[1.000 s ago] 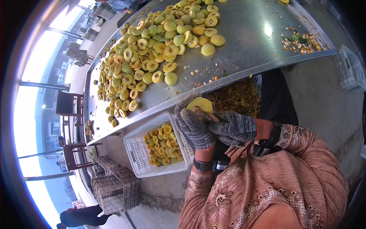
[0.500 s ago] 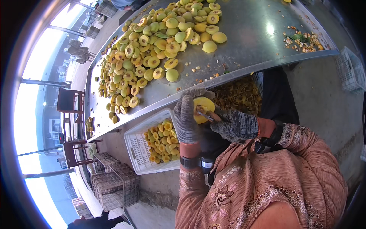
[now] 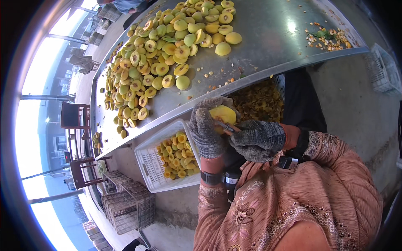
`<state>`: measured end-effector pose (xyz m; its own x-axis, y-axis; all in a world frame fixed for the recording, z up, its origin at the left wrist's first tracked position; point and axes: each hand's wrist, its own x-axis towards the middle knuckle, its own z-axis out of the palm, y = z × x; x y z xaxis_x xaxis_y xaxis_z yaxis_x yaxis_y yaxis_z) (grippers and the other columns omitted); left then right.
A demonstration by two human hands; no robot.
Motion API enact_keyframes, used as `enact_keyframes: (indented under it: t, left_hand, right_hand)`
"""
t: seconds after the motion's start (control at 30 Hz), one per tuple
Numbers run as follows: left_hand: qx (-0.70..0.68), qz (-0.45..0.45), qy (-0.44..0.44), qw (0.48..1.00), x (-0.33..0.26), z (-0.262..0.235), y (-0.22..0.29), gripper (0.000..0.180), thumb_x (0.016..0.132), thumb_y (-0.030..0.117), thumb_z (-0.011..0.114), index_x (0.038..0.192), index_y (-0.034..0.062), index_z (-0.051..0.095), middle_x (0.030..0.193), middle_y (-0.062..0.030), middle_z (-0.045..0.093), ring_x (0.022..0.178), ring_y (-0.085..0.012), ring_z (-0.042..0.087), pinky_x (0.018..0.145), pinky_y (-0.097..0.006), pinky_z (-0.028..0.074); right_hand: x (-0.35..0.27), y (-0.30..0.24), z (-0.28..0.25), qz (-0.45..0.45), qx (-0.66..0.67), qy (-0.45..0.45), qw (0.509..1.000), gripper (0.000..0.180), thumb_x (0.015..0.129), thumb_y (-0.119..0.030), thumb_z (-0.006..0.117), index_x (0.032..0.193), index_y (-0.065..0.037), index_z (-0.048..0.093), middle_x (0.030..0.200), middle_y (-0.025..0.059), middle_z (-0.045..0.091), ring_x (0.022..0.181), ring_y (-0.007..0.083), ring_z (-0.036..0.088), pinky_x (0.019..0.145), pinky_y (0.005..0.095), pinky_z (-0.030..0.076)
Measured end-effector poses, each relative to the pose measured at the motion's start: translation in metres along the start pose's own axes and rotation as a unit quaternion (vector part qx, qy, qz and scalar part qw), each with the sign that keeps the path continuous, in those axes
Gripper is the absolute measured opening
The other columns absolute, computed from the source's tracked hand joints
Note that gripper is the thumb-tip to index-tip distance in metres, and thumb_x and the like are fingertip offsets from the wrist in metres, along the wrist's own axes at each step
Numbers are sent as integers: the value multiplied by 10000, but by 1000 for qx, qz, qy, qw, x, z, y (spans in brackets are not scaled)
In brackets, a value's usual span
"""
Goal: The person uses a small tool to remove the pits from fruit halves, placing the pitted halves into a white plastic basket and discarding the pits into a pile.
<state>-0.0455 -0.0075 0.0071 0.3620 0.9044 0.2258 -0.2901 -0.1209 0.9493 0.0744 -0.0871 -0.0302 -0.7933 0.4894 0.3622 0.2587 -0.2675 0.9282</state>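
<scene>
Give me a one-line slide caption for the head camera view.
Gloved left hand grips a yellow fruit while the gloved right hand works it, above a white crate of halves.

Gloved left hand point(image 3: 206, 133) and right hand point(image 3: 257, 140) together, clenched.

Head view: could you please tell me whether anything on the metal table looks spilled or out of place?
Yes: loose pits and fruit scraps lie scattered on the metal table at its far right, and more bits trail along the near edge beside the heap of yellow fruit. Nothing looks damaged.
</scene>
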Motion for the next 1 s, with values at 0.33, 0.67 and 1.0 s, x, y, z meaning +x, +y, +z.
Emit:
enact_keyframes:
  t: [0.33,0.67,1.0]
  left_hand:
    - [-108,-71,90,988,2,3,-33,391,912,307,340,879,-20,551,808,-125,607,695,-212,597,642,-321,489]
    - [61,37,2,997,-1,21,5,492,890,405,363,890,-51,549,790,-152,604,705,-217,592,650,-315,486]
    - [-94,-80,25,992,0,19,-8,484,884,414,369,903,-36,544,831,-156,596,709,-228,582,653,-310,486]
  right_hand:
    - [-9,-5,-2,-325,-843,242,354,278,861,-251,509,968,-2,572,908,117,587,741,154,585,581,257,476]
    - [-12,12,-1,-252,-761,99,590,222,848,-196,531,975,-17,568,960,98,580,855,144,570,686,263,485]
    - [-10,19,3,-265,-961,82,-3,293,846,-233,522,1028,-7,561,972,79,573,803,161,581,650,271,486]
